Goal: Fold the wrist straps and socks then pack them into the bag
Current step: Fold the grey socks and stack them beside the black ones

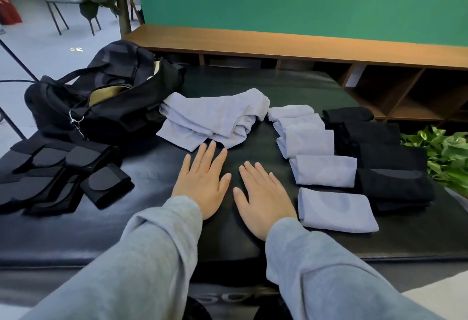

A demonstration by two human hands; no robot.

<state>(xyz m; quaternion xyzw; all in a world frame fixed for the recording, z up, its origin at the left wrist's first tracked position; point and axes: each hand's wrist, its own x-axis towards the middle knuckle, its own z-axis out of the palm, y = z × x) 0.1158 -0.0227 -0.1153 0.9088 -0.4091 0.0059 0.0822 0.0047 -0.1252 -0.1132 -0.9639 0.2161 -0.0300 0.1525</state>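
A person sits at a dark padded table (253, 218), seen from a head camera looking down at both arms in grey sleeves. The left hand (202, 183) and right hand (263, 200) lie flat, palms down, side by side on the table, fingers straight, holding nothing.

The folding looks mostly done. To the right, a column of folded blue socks (324, 170) runs from near to far, with a column of folded black socks (387, 162) touching it on the far right. To the left, black wrist straps (63, 175) lie folded in an overlapping cluster near the table edge.

What seems left: a loose pile of blue socks (212, 119) sits crumpled in the middle, just beyond the left fingertips, not yet folded. Packing does not appear to have begun; the black bag (101, 96) stands open at the far left, just beside the pile, showing a tan lining. Whether anything is inside it cannot be told.

The blue socks are pale, soft and creased; the folded ones form neat rectangles. The straps are matte black with rounded tabs.
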